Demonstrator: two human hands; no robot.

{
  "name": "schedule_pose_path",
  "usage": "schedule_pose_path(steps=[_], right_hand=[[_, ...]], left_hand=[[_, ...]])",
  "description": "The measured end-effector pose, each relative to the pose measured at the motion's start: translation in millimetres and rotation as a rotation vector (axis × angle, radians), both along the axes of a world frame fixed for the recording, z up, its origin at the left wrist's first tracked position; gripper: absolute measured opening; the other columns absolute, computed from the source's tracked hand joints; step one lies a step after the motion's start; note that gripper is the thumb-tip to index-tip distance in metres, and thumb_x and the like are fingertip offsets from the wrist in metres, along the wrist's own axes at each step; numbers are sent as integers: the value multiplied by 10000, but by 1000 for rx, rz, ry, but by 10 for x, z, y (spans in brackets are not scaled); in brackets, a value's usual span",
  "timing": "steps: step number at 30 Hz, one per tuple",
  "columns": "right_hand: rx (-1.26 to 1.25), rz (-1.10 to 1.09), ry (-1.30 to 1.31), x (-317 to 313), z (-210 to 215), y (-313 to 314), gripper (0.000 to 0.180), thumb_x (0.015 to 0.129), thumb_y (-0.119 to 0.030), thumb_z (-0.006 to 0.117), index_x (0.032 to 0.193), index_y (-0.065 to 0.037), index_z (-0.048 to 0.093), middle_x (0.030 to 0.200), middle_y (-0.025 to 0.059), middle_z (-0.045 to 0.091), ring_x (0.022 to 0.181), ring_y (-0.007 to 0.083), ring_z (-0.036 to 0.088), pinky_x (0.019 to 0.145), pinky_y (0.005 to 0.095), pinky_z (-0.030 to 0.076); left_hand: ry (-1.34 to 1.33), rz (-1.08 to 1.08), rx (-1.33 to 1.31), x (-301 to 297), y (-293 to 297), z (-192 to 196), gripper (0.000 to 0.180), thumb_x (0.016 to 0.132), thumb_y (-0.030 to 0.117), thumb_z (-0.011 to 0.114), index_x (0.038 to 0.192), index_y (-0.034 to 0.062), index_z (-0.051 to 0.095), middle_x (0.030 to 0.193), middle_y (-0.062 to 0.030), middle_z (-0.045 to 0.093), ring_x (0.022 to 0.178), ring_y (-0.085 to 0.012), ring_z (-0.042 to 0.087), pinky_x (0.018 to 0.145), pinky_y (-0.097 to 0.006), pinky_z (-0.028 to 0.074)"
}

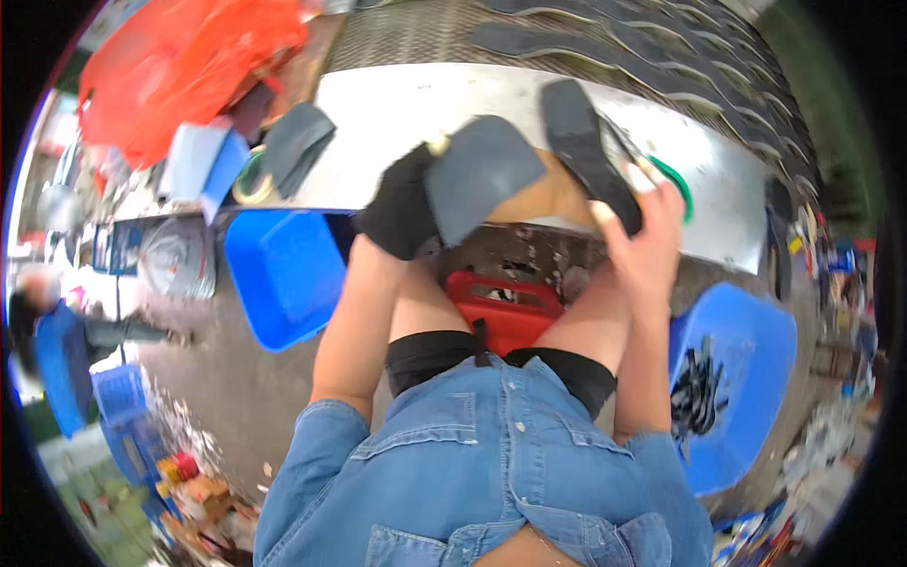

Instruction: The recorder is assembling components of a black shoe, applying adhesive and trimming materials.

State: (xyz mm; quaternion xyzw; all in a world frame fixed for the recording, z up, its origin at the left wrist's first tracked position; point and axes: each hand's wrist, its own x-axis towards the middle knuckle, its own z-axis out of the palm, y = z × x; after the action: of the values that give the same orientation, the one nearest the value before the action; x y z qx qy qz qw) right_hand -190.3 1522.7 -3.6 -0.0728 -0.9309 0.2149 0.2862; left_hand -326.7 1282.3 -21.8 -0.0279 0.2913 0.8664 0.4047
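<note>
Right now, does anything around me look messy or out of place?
Yes: pale scraps lie scattered on the floor near the blue crates at left, looking like uncollected litter. Also, your left hand wears a black glove while your right hand is bare, an odd mismatch, though perhaps deliberate.

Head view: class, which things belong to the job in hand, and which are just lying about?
Job:
grey sheet, in left hand
sole, in right hand
scissors, at right hand

Apparently just lying about:
red plastic
clear bag
blue crate
</note>
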Motion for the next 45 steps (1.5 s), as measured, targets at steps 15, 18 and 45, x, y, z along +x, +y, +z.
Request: schedule_pose_path(steps=[15, 18, 45], right_hand=[[-1303, 654, -400, -1045, -245, -1410, 398, 815, 3, 633, 1195, 34, 518, 1032, 85, 647, 937, 141, 608, 857, 257, 463], [-1296, 754, -378, -1442, -136, -1931, 319, 813, -11, 642, 1110, 27, 536, 985, 80, 654, 860, 125, 610, 769, 253, 484], [-719, 240, -180, -2566, -607, -2504, 279, 896, -63, 580, 1174, -52, 597, 780, -53, 534, 539, 1, 354, 468, 162, 282]], left_hand=[[682, 215, -727, -181, -1182, 110, 282, 752, 148, 736, 962, -9, 632, 862, -36, 629, 806, -89, 543, 704, -254, 450], [810, 422, -865, -429, -1672, 143, 254, 748, 126, 742, 955, 15, 646, 849, -21, 631, 782, -81, 545, 718, -247, 454], [1033, 751, -2238, -2649, -6189, -443, 196, 750, 133, 599, 941, 124, 646, 944, -131, 632, 882, -342, 613, 763, -398, 483]])
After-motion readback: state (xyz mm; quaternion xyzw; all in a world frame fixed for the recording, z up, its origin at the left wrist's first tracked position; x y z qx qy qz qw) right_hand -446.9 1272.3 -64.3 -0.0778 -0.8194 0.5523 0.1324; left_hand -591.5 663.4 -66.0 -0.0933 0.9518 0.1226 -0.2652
